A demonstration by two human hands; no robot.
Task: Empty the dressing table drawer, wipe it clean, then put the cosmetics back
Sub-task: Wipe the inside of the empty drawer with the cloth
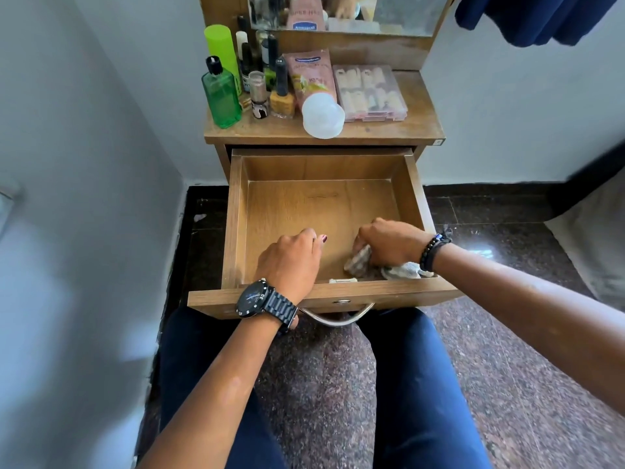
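At 6 o'clock, the drawer [236,228] stood open and emptied. The right hand [389,242] gripped a cloth [360,262] at its near-right corner; the left hand [291,262] rested curled, holding nothing. At 12 o'clock, the cosmetics [280,86] awaited return on the tabletop [389,128]. Wiping appeared under way.

Pale walls [84,137] fill the left and upper right of the frame. A dark speckled stone floor [507,384] spreads below, glare at right. A mirror [389,11] stands top centre.
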